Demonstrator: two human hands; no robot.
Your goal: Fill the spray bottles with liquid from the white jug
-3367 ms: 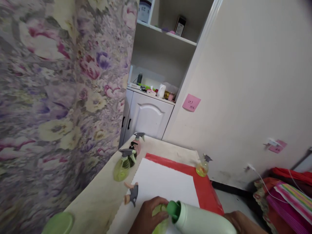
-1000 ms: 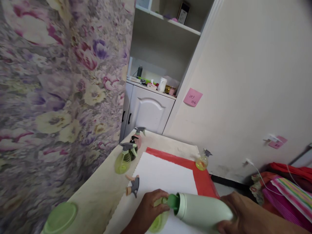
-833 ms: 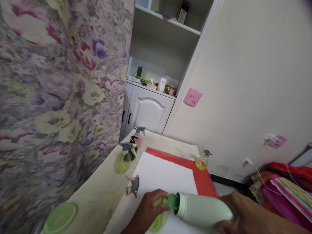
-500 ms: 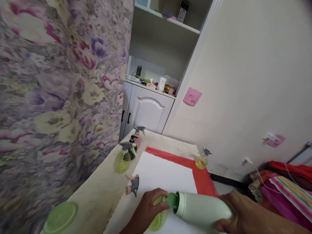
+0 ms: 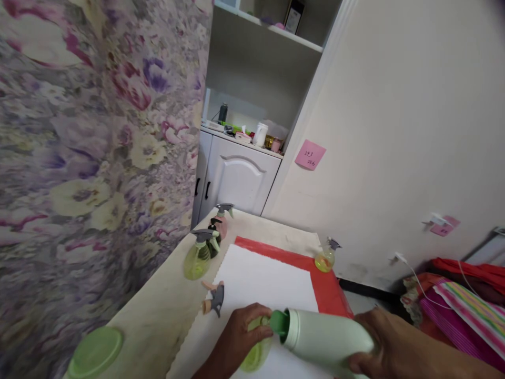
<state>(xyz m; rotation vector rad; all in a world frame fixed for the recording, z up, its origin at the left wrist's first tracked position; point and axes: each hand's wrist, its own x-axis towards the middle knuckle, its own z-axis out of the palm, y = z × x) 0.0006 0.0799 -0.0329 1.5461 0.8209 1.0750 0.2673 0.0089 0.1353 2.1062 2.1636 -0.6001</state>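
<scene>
My left hand grips the neck of a yellow-green spray bottle that has no sprayer head on it. In my right hand a pale green jug is tipped nearly level, its mouth facing left. The jug's darker green spout reaches the bottle's neck by my left fingers; whether liquid runs out cannot be seen. A loose grey and tan sprayer head lies at the left edge of the white sheet. At the lower left sits a round green lid.
A yellow-green spray bottle, a dark pump bottle and a pink spray bottle stand along the table's left side. Another spray bottle with yellow liquid stands on the red sheet. A floral curtain borders the left.
The view has shifted very slightly. Both hands, the bottle and the tipped jug keep nearly the same places.
</scene>
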